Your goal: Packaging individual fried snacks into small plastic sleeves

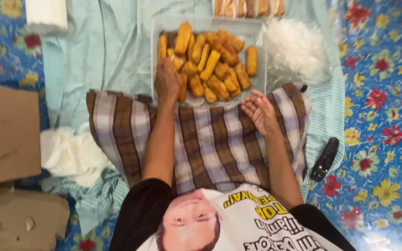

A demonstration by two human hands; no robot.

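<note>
A clear tray [257,32] holds several golden fried rolls [212,62] on a pale green cloth in front of my knees. My left hand [166,80] reaches into the tray's near left corner, fingers curled around one fried roll [177,62]. My right hand [259,109] rests palm up on my brown and white checked sarong [210,139], just short of the tray, fingers loosely apart and holding nothing.
A heap of clear plastic bags [296,49] lies right of the tray. More wrapped rolls [247,7] sit behind it. A black remote [324,159] lies on the floral mat at right. Cardboard pieces [5,135] and white plastic [70,153] lie at left.
</note>
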